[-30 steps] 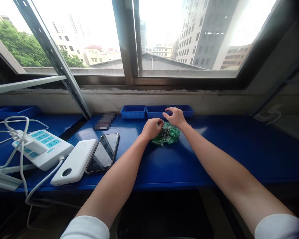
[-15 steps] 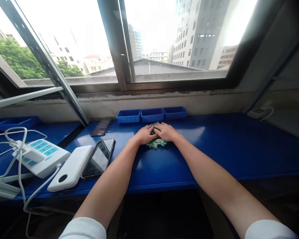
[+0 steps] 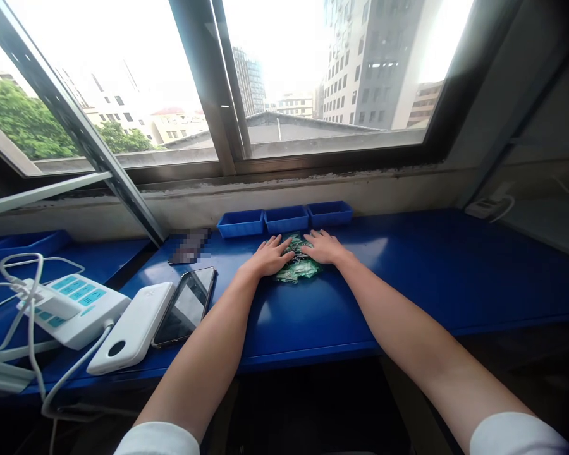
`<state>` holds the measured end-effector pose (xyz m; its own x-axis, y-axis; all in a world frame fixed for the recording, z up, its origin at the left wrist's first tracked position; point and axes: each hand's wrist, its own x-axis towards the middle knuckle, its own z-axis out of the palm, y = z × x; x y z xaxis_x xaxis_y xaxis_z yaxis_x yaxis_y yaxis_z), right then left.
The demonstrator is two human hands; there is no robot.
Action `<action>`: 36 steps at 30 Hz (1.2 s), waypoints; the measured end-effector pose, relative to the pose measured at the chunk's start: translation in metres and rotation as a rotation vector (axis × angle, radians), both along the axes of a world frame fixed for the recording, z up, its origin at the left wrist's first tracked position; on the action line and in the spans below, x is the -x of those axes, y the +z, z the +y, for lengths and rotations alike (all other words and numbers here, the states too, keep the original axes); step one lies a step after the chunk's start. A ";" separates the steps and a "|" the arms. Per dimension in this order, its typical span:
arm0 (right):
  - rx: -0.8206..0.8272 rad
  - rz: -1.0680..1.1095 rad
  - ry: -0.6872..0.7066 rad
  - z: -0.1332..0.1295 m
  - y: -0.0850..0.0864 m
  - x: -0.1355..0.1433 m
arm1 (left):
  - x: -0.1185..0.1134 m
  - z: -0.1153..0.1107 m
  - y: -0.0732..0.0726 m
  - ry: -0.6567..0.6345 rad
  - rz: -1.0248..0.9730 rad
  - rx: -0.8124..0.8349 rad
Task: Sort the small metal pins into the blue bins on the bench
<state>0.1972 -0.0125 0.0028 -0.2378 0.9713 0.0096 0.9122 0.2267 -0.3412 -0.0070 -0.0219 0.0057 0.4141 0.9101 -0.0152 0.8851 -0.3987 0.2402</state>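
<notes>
A green, shiny plastic packet (image 3: 298,272) lies on the blue table, with small dark and silvery pieces showing in its middle; their kind is too small to tell. My left hand (image 3: 271,256) rests flat along the packet's left side, fingers spread forward. On the opposite side, my right hand (image 3: 325,247) lies with fingers stretched out over the packet's right edge. Both palms face down, and neither hand grips anything. Parts of the packet are covered by my fingers.
Three blue bins (image 3: 287,218) stand in a row behind the packet. To the left are a phone (image 3: 184,306), a white power bank (image 3: 133,328), a power strip (image 3: 78,303) with looping cables, and a pixelated flat item (image 3: 189,245). A metal upright (image 3: 128,189) rises at the back left.
My hands have moved apart sideways, uncovering more of the green packet and the small pieces in its middle. The camera view has shifted slightly.
</notes>
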 end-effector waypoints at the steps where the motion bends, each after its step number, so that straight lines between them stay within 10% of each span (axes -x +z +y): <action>1: -0.032 0.012 -0.010 0.000 -0.001 0.001 | -0.002 0.000 -0.001 0.003 0.015 -0.005; 22: -0.287 0.194 0.241 -0.004 0.012 -0.004 | -0.009 -0.005 0.000 -0.137 -0.065 -0.090; 30: -0.388 0.307 -0.348 0.031 0.014 -0.029 | -0.003 -0.005 0.013 0.058 -0.234 -0.288; 36: -0.292 -0.064 -0.446 0.063 0.018 -0.049 | 0.006 0.000 0.014 0.187 -0.308 -0.363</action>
